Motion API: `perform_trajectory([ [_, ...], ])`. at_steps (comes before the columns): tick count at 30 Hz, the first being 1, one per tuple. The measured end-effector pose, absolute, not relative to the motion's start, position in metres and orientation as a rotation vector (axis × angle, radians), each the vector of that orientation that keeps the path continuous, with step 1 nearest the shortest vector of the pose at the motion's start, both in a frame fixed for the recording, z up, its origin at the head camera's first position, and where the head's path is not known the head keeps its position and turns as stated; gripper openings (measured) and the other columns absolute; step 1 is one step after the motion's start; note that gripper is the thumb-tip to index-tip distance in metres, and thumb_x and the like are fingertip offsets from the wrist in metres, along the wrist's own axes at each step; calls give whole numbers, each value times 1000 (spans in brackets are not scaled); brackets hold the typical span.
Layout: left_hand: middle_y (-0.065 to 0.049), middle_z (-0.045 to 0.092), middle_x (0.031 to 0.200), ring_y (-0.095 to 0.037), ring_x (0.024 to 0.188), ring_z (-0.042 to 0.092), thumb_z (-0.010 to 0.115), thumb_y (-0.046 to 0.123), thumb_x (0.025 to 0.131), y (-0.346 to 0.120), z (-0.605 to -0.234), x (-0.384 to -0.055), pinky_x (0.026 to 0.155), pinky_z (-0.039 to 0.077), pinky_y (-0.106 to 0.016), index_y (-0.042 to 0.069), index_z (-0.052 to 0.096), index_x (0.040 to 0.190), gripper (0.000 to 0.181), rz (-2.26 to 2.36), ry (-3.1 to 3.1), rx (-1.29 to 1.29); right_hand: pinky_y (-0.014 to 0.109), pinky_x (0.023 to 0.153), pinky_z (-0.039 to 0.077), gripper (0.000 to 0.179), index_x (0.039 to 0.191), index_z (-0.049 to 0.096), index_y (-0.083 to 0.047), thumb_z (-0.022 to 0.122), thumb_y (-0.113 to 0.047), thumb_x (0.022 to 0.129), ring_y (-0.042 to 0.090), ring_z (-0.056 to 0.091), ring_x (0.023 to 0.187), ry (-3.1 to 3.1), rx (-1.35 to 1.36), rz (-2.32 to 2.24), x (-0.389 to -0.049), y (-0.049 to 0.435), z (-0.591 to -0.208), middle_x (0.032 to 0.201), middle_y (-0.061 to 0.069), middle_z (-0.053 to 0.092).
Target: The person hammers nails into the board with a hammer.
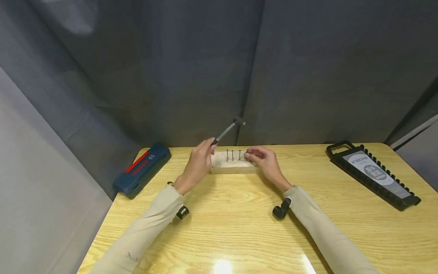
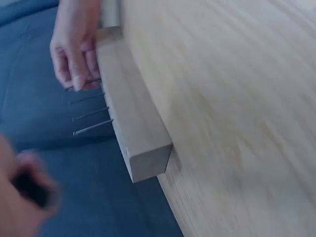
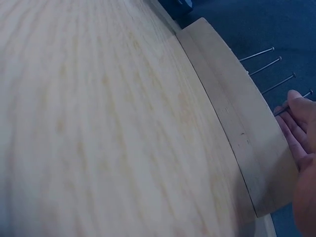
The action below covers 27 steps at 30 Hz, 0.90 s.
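Note:
My left hand [image 1: 197,163] grips a hammer [image 1: 226,132] by its dark handle, with the head raised above and behind a pale wooden block [image 1: 234,171]. In the left wrist view that hand is blurred and only a dark bit of the handle [image 2: 30,190] shows. Three nails [image 1: 232,155] stand upright in a row in the block's top. At the row's right end my right hand [image 1: 267,161] pinches another nail [image 3: 282,111] between thumb and fingers, its point at the wood. Whether that point is sunk in is hidden by the fingers.
The block lies near the back edge of the wooden table [image 1: 232,220], before a dark grey curtain [image 1: 191,76]. A blue case [image 1: 142,171] with a red stripe lies at the left. A black wrench rack [image 1: 373,175] with a printed label lies at the right.

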<state>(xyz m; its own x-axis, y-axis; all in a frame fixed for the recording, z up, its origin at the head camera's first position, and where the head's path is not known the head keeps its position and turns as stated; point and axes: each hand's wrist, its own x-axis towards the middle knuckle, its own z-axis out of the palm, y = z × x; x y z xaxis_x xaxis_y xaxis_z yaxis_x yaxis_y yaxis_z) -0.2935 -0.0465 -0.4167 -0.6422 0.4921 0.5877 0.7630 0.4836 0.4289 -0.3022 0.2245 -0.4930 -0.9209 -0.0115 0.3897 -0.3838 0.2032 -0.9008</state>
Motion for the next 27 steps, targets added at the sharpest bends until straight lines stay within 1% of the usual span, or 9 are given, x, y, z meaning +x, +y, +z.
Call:
perform_trajectory([
  [4, -19, 71, 98, -28, 86, 72, 53, 2, 109, -45, -422, -289, 70, 61, -33, -7, 65, 114, 16, -781, -2513, -1064, 16, 77, 56, 21, 114, 73, 4, 76, -8, 97, 2, 71, 89, -2186, 361, 1771, -303, 224, -492, 110, 26, 74],
  [6, -20, 72, 101, -29, 91, 73, 54, 2, 108, -44, -423, -288, 76, 62, -35, -7, 66, 112, 16, -709, -2564, -1061, 15, 78, 56, 21, 114, 72, 6, 76, -5, 96, 1, 70, 89, -2179, 358, 1774, -304, 224, -493, 111, 27, 74],
  [8, -20, 72, 102, -30, 93, 74, 54, 2, 108, -44, -422, -288, 79, 62, -36, -7, 66, 115, 16, -726, -2561, -1048, 15, 78, 56, 20, 114, 73, 6, 76, -4, 96, 0, 70, 89, -2177, 355, 1770, -304, 223, -494, 110, 27, 74],
  [11, -19, 71, 100, -28, 90, 73, 55, 2, 108, -44, -422, -287, 76, 62, -35, -7, 66, 114, 15, -742, -2541, -1056, 14, 78, 55, 20, 114, 73, 6, 75, -2, 96, -1, 70, 89, -2184, 351, 1757, -303, 222, -494, 110, 28, 74],
  [18, -19, 73, 101, -29, 93, 74, 57, 3, 107, -44, -428, -288, 78, 62, -36, -6, 68, 112, 15, -733, -2559, -1058, 17, 78, 57, 21, 115, 70, 13, 72, 7, 95, 5, 72, 90, -2213, 335, 1780, -303, 221, -493, 112, 33, 72],
  [23, -19, 73, 100, -27, 91, 73, 55, 4, 108, -43, -426, -290, 77, 62, -35, -5, 67, 111, 16, -716, -2580, -1075, 15, 78, 56, 23, 117, 70, 13, 73, 5, 95, 2, 71, 90, -2205, 335, 1777, -303, 222, -492, 113, 33, 72],
  [27, -17, 70, 93, -22, 79, 67, 54, 3, 109, -43, -419, -291, 66, 57, -31, -6, 66, 110, 15, -770, -2540, -1081, 13, 77, 54, 22, 115, 71, 9, 75, -1, 96, 0, 69, 89, -2194, 333, 1776, -302, 223, -491, 112, 31, 73],
])
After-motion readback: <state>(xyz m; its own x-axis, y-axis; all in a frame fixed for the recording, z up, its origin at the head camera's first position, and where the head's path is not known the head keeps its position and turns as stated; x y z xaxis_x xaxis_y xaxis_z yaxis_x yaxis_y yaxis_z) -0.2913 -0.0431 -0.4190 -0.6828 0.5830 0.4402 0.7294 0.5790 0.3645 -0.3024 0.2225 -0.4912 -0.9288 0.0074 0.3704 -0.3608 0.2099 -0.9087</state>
